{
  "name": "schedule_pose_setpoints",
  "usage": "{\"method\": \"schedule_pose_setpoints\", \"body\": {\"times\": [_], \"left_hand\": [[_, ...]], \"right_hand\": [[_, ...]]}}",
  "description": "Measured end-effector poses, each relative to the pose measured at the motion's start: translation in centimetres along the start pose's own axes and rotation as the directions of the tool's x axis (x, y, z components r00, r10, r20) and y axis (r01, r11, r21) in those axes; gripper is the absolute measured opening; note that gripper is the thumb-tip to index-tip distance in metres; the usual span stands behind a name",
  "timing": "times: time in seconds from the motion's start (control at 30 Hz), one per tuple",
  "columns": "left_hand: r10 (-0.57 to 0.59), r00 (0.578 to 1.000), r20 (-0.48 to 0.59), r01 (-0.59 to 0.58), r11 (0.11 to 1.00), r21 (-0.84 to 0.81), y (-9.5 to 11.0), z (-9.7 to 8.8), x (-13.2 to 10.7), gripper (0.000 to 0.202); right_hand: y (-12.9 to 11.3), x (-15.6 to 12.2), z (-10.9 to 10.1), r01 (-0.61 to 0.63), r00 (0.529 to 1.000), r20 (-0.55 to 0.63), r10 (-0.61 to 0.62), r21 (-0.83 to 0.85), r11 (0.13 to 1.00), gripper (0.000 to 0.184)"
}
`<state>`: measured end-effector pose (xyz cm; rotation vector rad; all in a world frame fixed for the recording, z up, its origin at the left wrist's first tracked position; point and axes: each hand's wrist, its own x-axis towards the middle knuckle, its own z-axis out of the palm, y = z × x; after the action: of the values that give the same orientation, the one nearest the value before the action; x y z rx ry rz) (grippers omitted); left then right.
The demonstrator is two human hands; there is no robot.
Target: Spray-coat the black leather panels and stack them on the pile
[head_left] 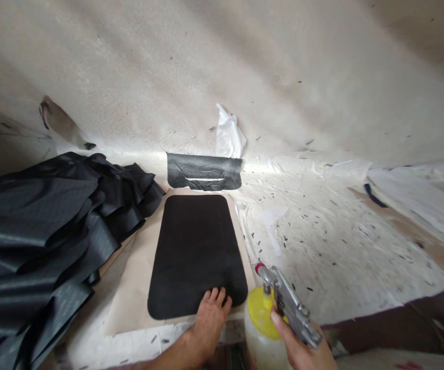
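A black rectangular sheet (195, 252) with rounded corners lies flat on beige paper (127, 303). On its near right part rest the fingertips of my left hand (211, 313), fingers spread a little and nothing gripped. My right hand (302, 341) is wrapped around the handle of a metal spray gun (289, 298). Its red-ringed nozzle points left, towards the black sheet. Below the gun hangs a whitish, translucent cup (264, 352) with a yellow lid (259, 311).
Folded black sheeting (52, 221) is heaped on the left. Past the black sheet lies a dark piece with a slit (206, 167), beside a crumpled white cloth (229, 133). White covering (307, 236) with dark scraps spreads to the right. A stained pale wall (168, 67) stands behind.
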<state>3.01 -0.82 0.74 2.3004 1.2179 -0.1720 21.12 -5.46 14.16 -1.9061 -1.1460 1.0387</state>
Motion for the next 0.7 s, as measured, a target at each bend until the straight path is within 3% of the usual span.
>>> {"method": "schedule_pose_setpoints", "body": {"times": [0.1, 0.2, 0.37, 0.6, 0.7], "left_hand": [[0.000, 0.999, 0.052, -0.002, 0.999, 0.043, 0.2, 0.1, 0.3, 0.070], [0.003, 0.999, 0.039, -0.005, 0.998, 0.060, 0.0, 1.2, 0.2, 0.089], [-0.013, 0.999, -0.050, 0.016, 0.998, 0.058, -0.2, 2.5, 0.4, 0.063], [0.019, 0.998, -0.062, -0.013, 0.996, 0.093, -0.5, 2.5, 0.3, 0.068], [0.019, 0.998, -0.066, -0.012, 0.994, 0.108, -0.4, 2.4, 0.2, 0.070]], "right_hand": [[-0.2, 0.7, 0.4, 0.003, 0.997, -0.071, -0.001, 0.026, 1.000, 0.043], [-0.8, 0.9, 0.6, -0.014, 0.999, -0.035, 0.016, 0.039, 0.999, 0.045], [-1.6, 1.1, 0.4, -0.047, 0.999, 0.015, 0.046, 0.099, 0.994, 0.049], [0.2, 2.0, -0.6, -0.047, 0.997, 0.064, 0.046, 0.010, 0.999, 0.052], [0.6, 1.5, -0.5, -0.017, 1.000, 0.018, 0.016, 0.048, 0.999, 0.046]]}}
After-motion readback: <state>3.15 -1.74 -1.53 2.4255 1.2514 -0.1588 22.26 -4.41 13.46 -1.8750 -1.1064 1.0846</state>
